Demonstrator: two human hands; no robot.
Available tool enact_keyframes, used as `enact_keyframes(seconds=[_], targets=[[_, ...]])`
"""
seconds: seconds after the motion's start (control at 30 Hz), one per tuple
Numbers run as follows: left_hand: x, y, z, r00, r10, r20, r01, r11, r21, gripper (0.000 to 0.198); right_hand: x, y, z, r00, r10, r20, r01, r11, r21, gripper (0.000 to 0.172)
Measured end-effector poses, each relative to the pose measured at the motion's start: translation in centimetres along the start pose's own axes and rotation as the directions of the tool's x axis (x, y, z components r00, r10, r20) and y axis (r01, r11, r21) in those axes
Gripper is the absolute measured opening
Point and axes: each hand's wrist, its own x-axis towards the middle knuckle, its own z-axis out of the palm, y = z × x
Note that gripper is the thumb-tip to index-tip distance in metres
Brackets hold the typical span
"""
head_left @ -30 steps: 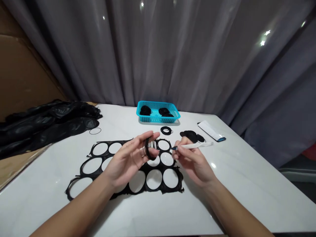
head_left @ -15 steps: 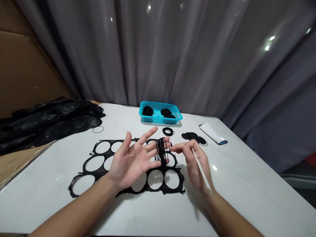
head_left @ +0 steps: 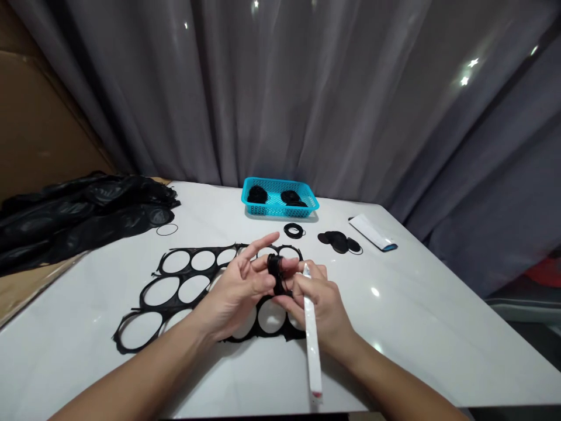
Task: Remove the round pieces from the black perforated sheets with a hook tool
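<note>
A bundle of thin black rings [head_left: 274, 270] is looped around fingers of my left hand [head_left: 236, 289]. My left thumb bends in against the bundle while the index finger points out. Close on its right, my right hand [head_left: 326, 301] grips a narrow white strip-like tool [head_left: 312, 345] that slants down toward me. Fingertips of the right hand meet the bundle and the left fingers; their exact hold on the rings is partly hidden. Beneath both hands lies a black sheet [head_left: 173, 307] with rows of round holes, flat on the white table [head_left: 407, 327].
A blue basket [head_left: 272, 209] with black bundles stands at the back. Before it lies a ring coil [head_left: 287, 233]. Black discs [head_left: 338, 241] and a white packet [head_left: 370, 231] lie to the right. Dark sheets [head_left: 87, 210] are heaped at left, near cardboard [head_left: 48, 99].
My spread left hand has curled its thumb onto the rings, which are gathered tighter. My right hand has moved left against them, and the white tool has swung to point down toward me.
</note>
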Motion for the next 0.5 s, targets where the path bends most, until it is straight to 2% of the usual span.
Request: enact_keyframes(seconds=[0.1, 0.17, 0.23, 0.27, 0.33, 0.37, 0.43, 0.5], targets=[[0.4, -0.3, -0.1, 0.991, -0.026, -0.134, 0.024, 1.000, -0.016, 0.047, 0.2, 0.0, 0.3, 1.000, 0.001, 0.024, -0.003, 0.998, 0.062, 0.041], [0.6, -0.2, 0.0, 0.975, -0.009, -0.222, -0.003, 0.999, -0.052, 0.035, 0.5, -0.3, 0.1, 0.995, 0.095, 0.042, -0.101, 0.976, 0.195, 0.046], [0.8, 0.0, 0.1, 0.970, -0.003, -0.241, -0.008, 0.999, -0.045, 0.039, 0.8, -0.5, -0.2, 0.968, 0.232, 0.099, -0.253, 0.883, 0.396, 0.049], [0.8, 0.1, 0.1, 0.977, -0.007, -0.214, 0.006, 1.000, -0.007, 0.046, 1.0, -0.6, -0.4, 0.946, 0.295, 0.131, -0.321, 0.812, 0.487, 0.050], [0.6, 0.2, 0.1, 0.990, -0.009, -0.138, 0.036, 0.981, 0.193, 0.060, 1.2, -0.4, -0.6, 0.909, 0.383, 0.163, -0.398, 0.684, 0.611, 0.053], [0.4, 0.2, 0.0, 0.994, -0.006, -0.107, 0.043, 0.936, 0.348, 0.063, 1.3, -0.2, -0.7, 0.897, 0.411, 0.164, -0.412, 0.642, 0.646, 0.055], [0.0, 0.1, 0.0, 0.999, 0.005, -0.053, 0.031, 0.758, 0.652, 0.066, 1.5, 0.2, -0.9, 0.873, 0.457, 0.167, -0.431, 0.568, 0.701, 0.056], [-0.3, -0.1, 0.0, 1.000, -0.026, 0.017, 0.002, 0.590, 0.807, 0.078, 1.6, 0.6, -1.1, 0.838, 0.509, 0.197, -0.461, 0.469, 0.753, 0.057]])
